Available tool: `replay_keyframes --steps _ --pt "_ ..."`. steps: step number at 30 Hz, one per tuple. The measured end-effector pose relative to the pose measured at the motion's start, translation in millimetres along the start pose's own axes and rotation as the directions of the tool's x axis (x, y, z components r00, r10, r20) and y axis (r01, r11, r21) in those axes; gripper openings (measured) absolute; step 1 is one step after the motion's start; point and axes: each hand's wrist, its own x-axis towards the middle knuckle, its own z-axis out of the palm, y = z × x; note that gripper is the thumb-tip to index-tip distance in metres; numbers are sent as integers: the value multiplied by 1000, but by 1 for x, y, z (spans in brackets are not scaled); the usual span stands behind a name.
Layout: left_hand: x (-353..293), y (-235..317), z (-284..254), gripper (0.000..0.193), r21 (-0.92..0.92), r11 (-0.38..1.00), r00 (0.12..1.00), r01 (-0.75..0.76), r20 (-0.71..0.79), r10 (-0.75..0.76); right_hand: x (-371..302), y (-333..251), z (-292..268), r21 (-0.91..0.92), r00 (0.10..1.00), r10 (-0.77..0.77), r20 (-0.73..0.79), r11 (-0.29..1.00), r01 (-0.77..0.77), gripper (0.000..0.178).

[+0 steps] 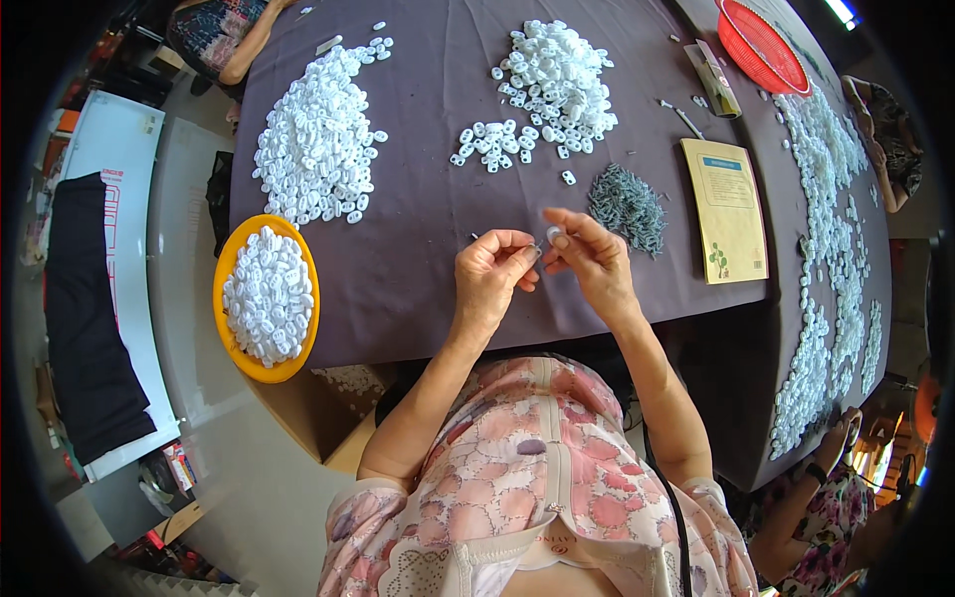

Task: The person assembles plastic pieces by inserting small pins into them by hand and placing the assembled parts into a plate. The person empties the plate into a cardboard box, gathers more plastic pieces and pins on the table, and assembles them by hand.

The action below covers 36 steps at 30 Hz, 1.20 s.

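Observation:
My left hand (487,284) pinches something small and greyish at its fingertips, too small to name for certain. My right hand (601,271) grips a small white plastic piece (554,232) between thumb and fingers, its index finger stretched out above. Both hands hover close together over the near edge of the dark tablecloth. Just beyond the right hand lies a pile of thin grey pieces (628,207), perhaps springs. Farther off is a heap of white oval two-hole pieces (559,80), with a small cluster of the same pieces (493,142) in front of it.
A larger white heap (316,139) lies at left, beside a yellow bowl (228,343) full of white pieces. At right are a yellow booklet (731,224), a red basket (756,50) and spread white pieces (826,279). A cardboard box (313,408) stands below the bowl. Other people sit around the table.

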Motion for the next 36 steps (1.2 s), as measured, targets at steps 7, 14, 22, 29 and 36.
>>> replay_keyframes --steps 7,14,22,29,36 --pt "-1 0 0 10 43 999 1000 -27 10 26 0 2 -1 -67 1000 -8 23 998 10 17" --pt "-3 -1 1 8 141 989 999 -42 25 39 -3 7 -1 -50 999 -42 20 998 43 15" --pt "-3 5 9 6 54 998 999 -44 -14 45 -1 6 3 84 999 13 -51 996 -9 8" --pt "1 -1 5 6 -55 998 999 -11 -33 9 -1 8 2 81 1000 -21 -15 996 22 9" --pt "3 -4 7 6 -141 989 992 53 -105 -68 -6 6 3 -164 979 -188 73 966 198 28"
